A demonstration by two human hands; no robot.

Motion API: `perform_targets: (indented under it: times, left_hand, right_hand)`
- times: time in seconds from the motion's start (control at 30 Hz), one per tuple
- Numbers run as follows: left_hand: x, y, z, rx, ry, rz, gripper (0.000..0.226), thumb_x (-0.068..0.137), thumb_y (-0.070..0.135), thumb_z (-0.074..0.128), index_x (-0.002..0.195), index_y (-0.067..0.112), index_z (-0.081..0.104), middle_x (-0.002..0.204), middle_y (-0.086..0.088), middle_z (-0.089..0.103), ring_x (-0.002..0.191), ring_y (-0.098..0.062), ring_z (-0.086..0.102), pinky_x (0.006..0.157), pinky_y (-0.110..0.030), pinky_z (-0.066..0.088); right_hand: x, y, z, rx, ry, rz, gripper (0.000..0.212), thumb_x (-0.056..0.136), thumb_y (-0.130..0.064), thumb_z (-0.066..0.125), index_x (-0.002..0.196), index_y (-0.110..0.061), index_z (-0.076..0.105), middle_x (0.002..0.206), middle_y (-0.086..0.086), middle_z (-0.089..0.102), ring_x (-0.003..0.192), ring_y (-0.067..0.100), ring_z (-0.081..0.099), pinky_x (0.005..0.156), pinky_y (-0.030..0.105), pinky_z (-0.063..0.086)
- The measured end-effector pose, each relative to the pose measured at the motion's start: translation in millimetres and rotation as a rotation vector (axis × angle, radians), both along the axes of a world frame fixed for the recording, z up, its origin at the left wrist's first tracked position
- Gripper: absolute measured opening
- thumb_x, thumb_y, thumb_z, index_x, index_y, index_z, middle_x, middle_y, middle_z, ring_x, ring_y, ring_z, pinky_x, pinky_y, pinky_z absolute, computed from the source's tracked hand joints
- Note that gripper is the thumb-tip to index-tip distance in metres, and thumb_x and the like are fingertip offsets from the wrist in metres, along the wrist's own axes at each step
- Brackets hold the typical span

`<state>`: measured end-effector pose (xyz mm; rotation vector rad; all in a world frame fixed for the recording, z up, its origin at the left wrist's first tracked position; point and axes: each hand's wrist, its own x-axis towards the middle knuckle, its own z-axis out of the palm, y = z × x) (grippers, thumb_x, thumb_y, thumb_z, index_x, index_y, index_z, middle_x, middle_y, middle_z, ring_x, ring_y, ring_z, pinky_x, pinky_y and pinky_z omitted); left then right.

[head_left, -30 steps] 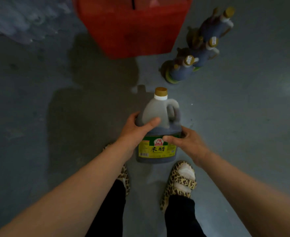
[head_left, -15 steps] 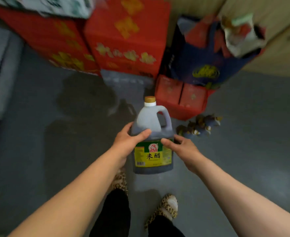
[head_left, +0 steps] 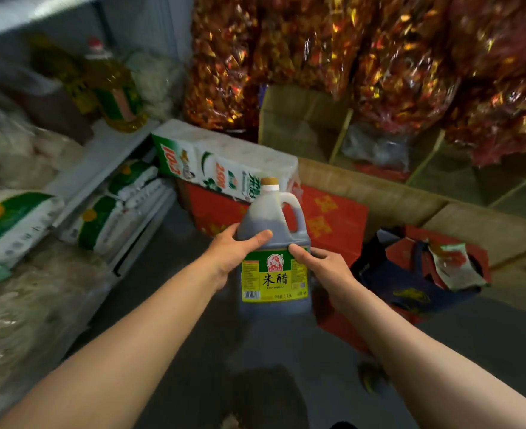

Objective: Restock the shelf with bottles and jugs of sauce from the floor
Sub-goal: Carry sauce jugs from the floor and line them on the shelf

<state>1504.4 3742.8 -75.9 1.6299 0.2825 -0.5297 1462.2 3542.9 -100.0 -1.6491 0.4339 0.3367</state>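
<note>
Both hands, left hand (head_left: pixel 234 253) and right hand (head_left: pixel 323 267), clasp the vinegar jug (head_left: pixel 274 243) upright in mid-carry; next it likely needs a free spot on the shelf (head_left: pixel 107 156).

**Rice vinegar jug, one unit, in hand**

Rice vinegar jug (head_left: pixel 274 243): translucent plastic body with a moulded loop handle on its right shoulder, tan screw cap over a white collar, cap closed. Contents dark brown, filling it to about the shoulder. Front label green and yellow, with a red-and-white round emblem, black Chinese characters and a barcode at lower left. Pose upright, label facing the camera. Held clear of the floor, gripped between the left hand (head_left: pixel 235 253) and the right hand (head_left: pixel 325 267).
</note>
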Motion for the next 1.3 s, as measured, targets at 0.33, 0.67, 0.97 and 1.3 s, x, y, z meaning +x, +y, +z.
perform_targets:
  times: [0.33, 0.67, 0.97, 1.3]
  left_hand:
    - [100, 94, 112, -0.027, -0.132, 0.205, 0.093, 0.051, 0.057, 0.089, 0.128, 0.017, 0.056, 0.105, 0.002, 0.073, 0.085, -0.015, 0.071, 0.067, -0.029, 0.054]
    - [223, 181, 181, 0.15, -0.222, 0.448, 0.114, 0.05, 0.065, 0.087, 0.138, 0.006, 0.045, 0.126, 0.001, 0.057, 0.113, -0.02, 0.057, 0.099, -0.037, 0.048]
    - [320, 262, 227, 0.178, -0.281, 0.653, 0.113, 0.035, 0.069, 0.086, 0.126, 0.011, 0.054, 0.116, -0.006, 0.068, 0.106, -0.026, 0.065, 0.096, -0.045, 0.053]
    - [464, 373, 258, 0.186, -0.386, 0.608, 0.095, 0.053, 0.059, 0.088, 0.131, 0.015, 0.055, 0.121, -0.001, 0.066, 0.107, -0.022, 0.063, 0.09, -0.04, 0.053]
  right_hand:
    - [136, 96, 112, 0.029, -0.174, 0.1, 0.036, 0.083, -0.041, 0.08, 0.096, -0.008, 0.078, 0.085, 0.001, 0.079, 0.071, 0.008, 0.075, 0.055, 0.012, 0.051]
    - [318, 188, 154, 0.083, -0.312, 0.316, 0.035, 0.08, -0.042, 0.082, 0.094, -0.01, 0.079, 0.081, -0.001, 0.079, 0.07, 0.006, 0.074, 0.061, 0.016, 0.051]
    - [453, 288, 195, 0.18, -0.364, 0.479, 0.077, 0.048, -0.065, 0.091, 0.098, -0.007, 0.079, 0.091, 0.013, 0.079, 0.087, 0.031, 0.077, 0.086, 0.052, 0.061]
    - [584, 394, 232, 0.207, -0.502, 0.42, 0.038, 0.083, -0.034, 0.081, 0.103, -0.002, 0.077, 0.086, 0.006, 0.079, 0.075, 0.012, 0.076, 0.061, 0.017, 0.055]
